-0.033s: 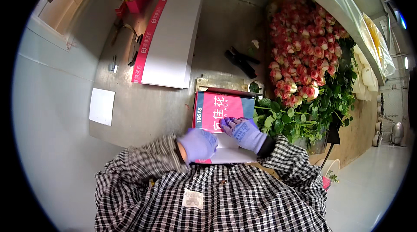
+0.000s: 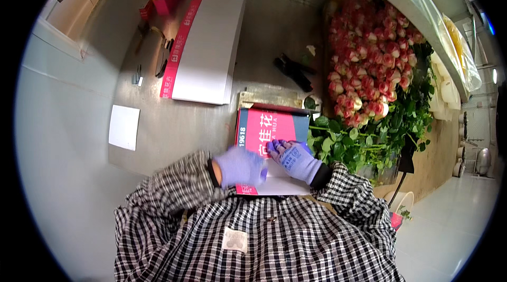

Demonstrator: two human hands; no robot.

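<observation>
Pink card [image 2: 252, 135] seems part-folded, not yet closed, w/ roses [image 2: 364, 60] outside, & I cannot tell if yr L hand [image 2: 237, 168] or R hand [image 2: 297, 161] grips it.

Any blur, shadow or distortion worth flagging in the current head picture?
Head view: the left hand in its lilac knit glove is smeared, the right hand in a matching glove sharper; the grey metal worktable darkens toward its far edge; straight edges bow near the rim.
</observation>
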